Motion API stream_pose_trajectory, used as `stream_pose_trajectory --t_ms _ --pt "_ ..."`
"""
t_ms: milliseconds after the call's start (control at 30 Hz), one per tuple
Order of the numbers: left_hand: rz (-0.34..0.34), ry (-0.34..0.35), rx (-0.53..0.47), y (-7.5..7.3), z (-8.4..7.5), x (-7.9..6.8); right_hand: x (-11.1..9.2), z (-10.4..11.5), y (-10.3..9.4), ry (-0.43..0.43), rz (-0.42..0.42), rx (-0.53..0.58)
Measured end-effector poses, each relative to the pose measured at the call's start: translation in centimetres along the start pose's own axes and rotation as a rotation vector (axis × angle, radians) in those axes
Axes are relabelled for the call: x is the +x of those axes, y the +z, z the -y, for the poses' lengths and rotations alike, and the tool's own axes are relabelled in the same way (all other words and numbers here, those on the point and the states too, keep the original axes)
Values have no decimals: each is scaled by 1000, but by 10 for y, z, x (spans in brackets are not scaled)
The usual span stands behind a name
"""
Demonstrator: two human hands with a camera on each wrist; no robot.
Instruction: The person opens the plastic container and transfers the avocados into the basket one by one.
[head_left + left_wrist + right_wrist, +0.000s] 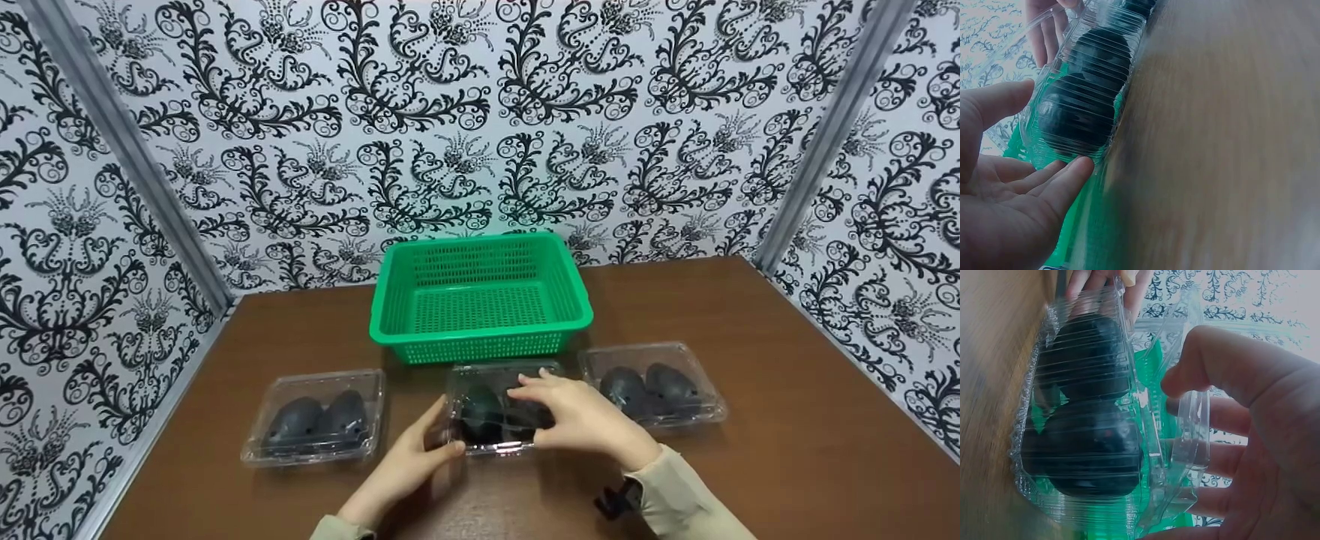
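In the middle of the head view a clear plastic clamshell box [491, 448] stands before me with dark oval avocados [480, 414] inside. Its lid [1199, 430] is raised a little from the ribbed base. My right hand [581, 416] grips this lid, thumb at the front edge and fingers spread over the top. Against the left end of the box, my left hand [409, 459] touches it with fairly straight fingers [1067, 183]; the thumb is apart from them, near the rim. The right hand partly hides the right-hand avocado in the head view.
Behind the box stands a green slotted plastic basket [480, 349]. Another clamshell of avocados [319, 454] lies at left, and a third clamshell [694, 412] at right, close beside my right forearm. Patterned wall panels [480, 150] enclose the brown table [675, 300].
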State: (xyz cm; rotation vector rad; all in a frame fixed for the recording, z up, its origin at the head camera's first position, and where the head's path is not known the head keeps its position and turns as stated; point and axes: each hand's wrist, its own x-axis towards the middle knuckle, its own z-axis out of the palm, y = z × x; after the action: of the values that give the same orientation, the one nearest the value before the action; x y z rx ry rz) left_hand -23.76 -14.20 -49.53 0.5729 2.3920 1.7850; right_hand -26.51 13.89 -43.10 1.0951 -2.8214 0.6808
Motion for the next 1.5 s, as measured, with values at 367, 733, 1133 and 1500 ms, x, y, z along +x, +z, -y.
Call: stream_pose_trajectory --t_ms 367,733,1133,1500 --pt "0 7 41 0 1 0 0 -1 -1 -1 6 66" --pt "-4 1 21 -1 -1 -3 0 -1 -9 27 -32 157" --pt "-1 -5 -4 0 -2 0 -1 -4 -10 24 -43 135" --pt "-30 -55 -36 2 -3 -2 -2 -3 -12 14 -40 136"
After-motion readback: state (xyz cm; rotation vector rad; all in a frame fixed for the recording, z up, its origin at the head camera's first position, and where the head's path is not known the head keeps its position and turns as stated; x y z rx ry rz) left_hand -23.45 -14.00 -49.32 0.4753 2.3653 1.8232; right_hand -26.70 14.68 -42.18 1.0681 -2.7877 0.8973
